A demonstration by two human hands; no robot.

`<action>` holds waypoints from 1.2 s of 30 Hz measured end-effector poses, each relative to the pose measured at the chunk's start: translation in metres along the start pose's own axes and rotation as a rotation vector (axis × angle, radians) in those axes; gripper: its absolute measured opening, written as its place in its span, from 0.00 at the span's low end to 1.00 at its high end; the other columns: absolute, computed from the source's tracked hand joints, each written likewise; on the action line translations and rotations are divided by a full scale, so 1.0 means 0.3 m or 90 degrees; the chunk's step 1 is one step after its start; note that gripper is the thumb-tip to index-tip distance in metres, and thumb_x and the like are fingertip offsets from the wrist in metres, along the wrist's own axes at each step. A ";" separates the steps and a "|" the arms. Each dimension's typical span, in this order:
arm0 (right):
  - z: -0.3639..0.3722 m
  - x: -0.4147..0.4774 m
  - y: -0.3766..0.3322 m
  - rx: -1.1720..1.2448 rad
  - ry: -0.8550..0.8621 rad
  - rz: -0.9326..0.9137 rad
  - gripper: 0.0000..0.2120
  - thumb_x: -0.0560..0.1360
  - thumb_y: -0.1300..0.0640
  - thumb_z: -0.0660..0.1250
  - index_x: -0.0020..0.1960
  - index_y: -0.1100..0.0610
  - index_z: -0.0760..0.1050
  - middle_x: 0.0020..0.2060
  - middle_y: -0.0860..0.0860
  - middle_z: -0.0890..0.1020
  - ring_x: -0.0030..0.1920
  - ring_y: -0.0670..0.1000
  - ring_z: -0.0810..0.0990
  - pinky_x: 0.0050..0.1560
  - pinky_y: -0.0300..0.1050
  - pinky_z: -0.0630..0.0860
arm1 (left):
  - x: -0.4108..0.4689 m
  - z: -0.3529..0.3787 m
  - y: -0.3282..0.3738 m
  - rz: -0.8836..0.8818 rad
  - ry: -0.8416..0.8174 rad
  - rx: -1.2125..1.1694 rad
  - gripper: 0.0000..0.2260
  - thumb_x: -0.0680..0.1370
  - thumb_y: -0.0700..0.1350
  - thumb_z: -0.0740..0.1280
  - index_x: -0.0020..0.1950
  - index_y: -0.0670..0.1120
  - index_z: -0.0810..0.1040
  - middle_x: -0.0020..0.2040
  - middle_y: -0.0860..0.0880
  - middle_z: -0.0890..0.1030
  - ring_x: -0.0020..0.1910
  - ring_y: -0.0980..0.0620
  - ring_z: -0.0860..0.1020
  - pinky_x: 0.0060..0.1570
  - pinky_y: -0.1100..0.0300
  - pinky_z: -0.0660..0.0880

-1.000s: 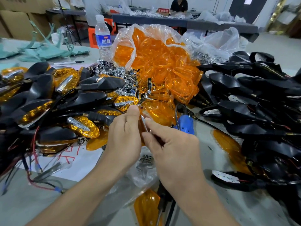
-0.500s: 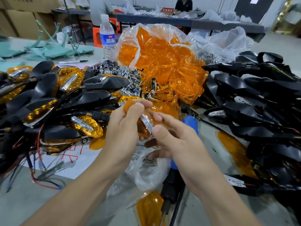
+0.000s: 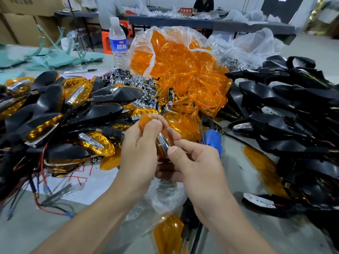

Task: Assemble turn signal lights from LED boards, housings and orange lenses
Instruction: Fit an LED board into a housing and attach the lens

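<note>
Grey tabletop (image 3: pixel 27 231) runs across a workshop, crowded with parts. Nearest the person, a loose orange cover (image 3: pixel 167 233) lies on the table beside a black tool handle (image 3: pixel 189 215), with a crumpled clear bag (image 3: pixel 165 197) just beyond them.

Above that bag the two hands meet. The left hand (image 3: pixel 139 154) curls around an orange lens (image 3: pixel 145 121), thumb on top. The right hand (image 3: pixel 198 162) pinches a chrome strip (image 3: pixel 163 142) between thumb and forefinger, and the strip lies against the lens.

A white sheet (image 3: pixel 88 180) with red marks lies to the left, partly under a heap of finished lights (image 3: pixel 55 116) with trailing wires. To the right a blue tool (image 3: pixel 212 140) sits near a heap of black housings (image 3: pixel 284 116), some showing white boards inside.

Behind the hands an open clear sack (image 3: pixel 183 70) spills orange lenses onto the table, beside a pile of chrome pieces (image 3: pixel 132 81). A second clear sack (image 3: pixel 247 48) holds small metal parts. A water bottle (image 3: pixel 118 44) stands upright left of the sack, with a marker (image 3: pixel 80 71) lying nearby.

Farther back are cardboard boxes (image 3: pixel 22 19) and a long table (image 3: pixel 201 22) where a person (image 3: pixel 203 4) sits.
</note>
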State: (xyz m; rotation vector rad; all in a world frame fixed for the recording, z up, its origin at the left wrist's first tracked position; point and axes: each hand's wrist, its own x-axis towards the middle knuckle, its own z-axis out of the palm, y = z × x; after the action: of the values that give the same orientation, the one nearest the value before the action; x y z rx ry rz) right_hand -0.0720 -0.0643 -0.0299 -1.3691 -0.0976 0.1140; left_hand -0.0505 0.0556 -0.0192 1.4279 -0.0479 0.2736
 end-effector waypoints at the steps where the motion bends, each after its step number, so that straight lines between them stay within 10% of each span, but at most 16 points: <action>1: 0.002 -0.003 0.000 -0.008 0.013 -0.008 0.11 0.83 0.63 0.65 0.55 0.56 0.86 0.45 0.52 0.89 0.40 0.55 0.88 0.41 0.48 0.85 | -0.001 -0.001 -0.004 0.002 0.001 0.007 0.09 0.78 0.48 0.61 0.42 0.53 0.80 0.43 0.43 0.86 0.44 0.45 0.85 0.42 0.52 0.82; 9: -0.065 0.020 -0.068 0.120 -0.032 0.013 0.13 0.77 0.61 0.70 0.60 0.60 0.84 0.51 0.59 0.88 0.50 0.57 0.88 0.48 0.47 0.85 | -0.010 0.025 -0.014 0.195 -0.029 0.210 0.07 0.80 0.58 0.65 0.55 0.61 0.79 0.50 0.56 0.83 0.49 0.51 0.83 0.46 0.48 0.82; 24: -0.180 0.032 -0.109 -0.039 -0.036 -0.180 0.14 0.66 0.67 0.77 0.52 0.61 0.87 0.44 0.58 0.88 0.45 0.60 0.87 0.50 0.52 0.85 | 0.060 -0.055 -0.031 0.066 -0.213 0.062 0.09 0.70 0.52 0.80 0.48 0.54 0.86 0.38 0.52 0.83 0.36 0.58 0.80 0.37 0.66 0.78; 29: -0.245 0.046 -0.136 -0.177 -0.043 -0.078 0.13 0.64 0.71 0.76 0.39 0.54 0.85 0.35 0.54 0.84 0.38 0.48 0.81 0.42 0.39 0.80 | 0.018 -0.007 -0.056 0.092 -0.199 0.228 0.12 0.72 0.48 0.80 0.53 0.61 0.85 0.47 0.53 0.87 0.42 0.52 0.86 0.45 0.50 0.85; 32: -0.319 0.042 -0.170 -0.272 0.003 -0.045 0.19 0.66 0.77 0.73 0.36 0.53 0.84 0.34 0.49 0.83 0.37 0.45 0.80 0.41 0.36 0.77 | -0.004 0.011 -0.066 0.172 -0.111 0.422 0.24 0.71 0.55 0.78 0.62 0.76 0.76 0.54 0.69 0.81 0.48 0.63 0.82 0.42 0.71 0.78; 36: -0.387 0.032 -0.194 -0.595 0.116 -0.004 0.17 0.63 0.71 0.74 0.34 0.47 0.83 0.27 0.44 0.82 0.26 0.40 0.75 0.29 0.31 0.70 | 0.010 -0.011 -0.061 0.186 -0.015 0.494 0.16 0.74 0.59 0.71 0.61 0.73 0.78 0.52 0.68 0.81 0.49 0.67 0.79 0.40 0.72 0.70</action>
State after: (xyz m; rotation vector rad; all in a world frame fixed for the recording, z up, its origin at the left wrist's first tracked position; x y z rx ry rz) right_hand -0.0454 -0.1871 0.0042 -2.3043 0.0061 -0.0785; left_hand -0.0442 0.0572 -0.0368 2.1995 -0.1852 0.5548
